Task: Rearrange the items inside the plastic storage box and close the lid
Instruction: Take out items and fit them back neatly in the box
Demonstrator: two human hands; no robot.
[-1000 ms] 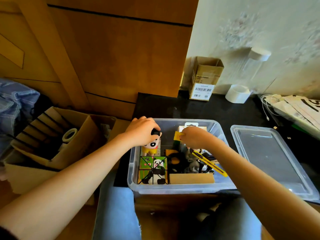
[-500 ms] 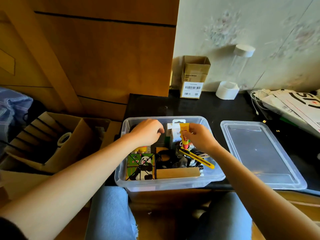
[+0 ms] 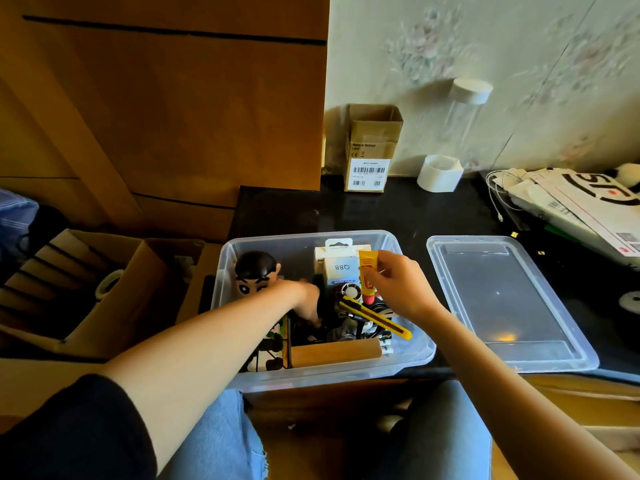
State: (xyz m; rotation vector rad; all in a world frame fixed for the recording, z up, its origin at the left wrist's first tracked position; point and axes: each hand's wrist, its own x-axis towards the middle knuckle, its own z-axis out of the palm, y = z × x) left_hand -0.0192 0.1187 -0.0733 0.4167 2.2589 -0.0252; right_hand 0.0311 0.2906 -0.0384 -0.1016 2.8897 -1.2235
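Note:
The clear plastic storage box (image 3: 414, 353) sits open at the black table's front edge. Its clear lid (image 3: 498, 303) lies flat to the right. My right hand (image 3: 398, 285) holds a yellow glue tube (image 3: 367, 271) upright over the box middle. My left hand (image 3: 306, 301) reaches down into the box middle, fingers hidden among dark items. A cartoon boy figure (image 3: 256, 273) stands in the back left corner. A white mini-fan carton (image 3: 341, 266) stands at the back. A yellow utility knife (image 3: 375, 318) lies across the clutter, a wooden block (image 3: 334, 353) along the front.
A small cardboard carton (image 3: 372, 150) and a white tape roll (image 3: 440, 173) stand by the wall. A clear bottle (image 3: 464, 112) leans there. Papers and cables (image 3: 571, 202) lie at the right. An open cardboard box (image 3: 90, 289) stands left of the table.
My left hand let go of the cartoon figure and dropped into the box middle. My right hand lifted the yellow tube upright. The camera view shifted.

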